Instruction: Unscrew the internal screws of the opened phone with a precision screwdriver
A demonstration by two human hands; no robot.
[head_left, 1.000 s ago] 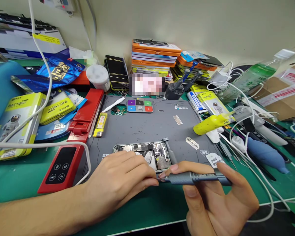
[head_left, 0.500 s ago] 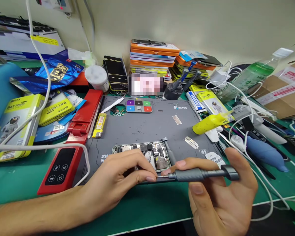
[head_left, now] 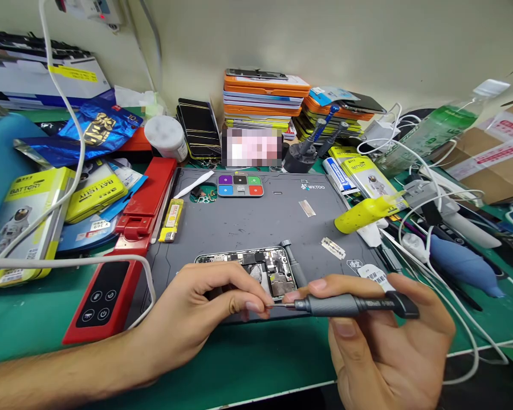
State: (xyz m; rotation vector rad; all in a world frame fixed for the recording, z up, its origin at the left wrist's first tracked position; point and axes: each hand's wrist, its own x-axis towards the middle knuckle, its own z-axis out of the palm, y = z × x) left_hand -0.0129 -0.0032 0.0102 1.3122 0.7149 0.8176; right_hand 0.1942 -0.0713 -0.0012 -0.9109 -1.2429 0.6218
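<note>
My right hand (head_left: 385,347) holds a grey precision screwdriver (head_left: 337,304) nearly level, its thin shaft pointing left. At its tip, the thumb and forefinger of my left hand (head_left: 205,310) pinch the bit end; whether a screw sits between those fingers cannot be made out. Just behind both hands an opened phone (head_left: 277,267) lies on the grey work mat (head_left: 256,222), its inner boards and connectors showing. The left hand covers the phone's lower left part. A second grey screwdriver (head_left: 293,259) lies against the phone's right edge.
On the mat lie a razor blade (head_left: 333,248), a colour-blocked screw tray (head_left: 240,185), a yellow lighter (head_left: 171,220) and a white pry tool (head_left: 196,182). A yellow squeeze bottle (head_left: 363,213) and tangled white cables (head_left: 461,341) crowd the right. A red device (head_left: 111,290) stands left.
The view has shifted slightly. My left fingertips have moved a little left along the screwdriver's tip, and more of the shaft shows. Both hands keep their grip.
</note>
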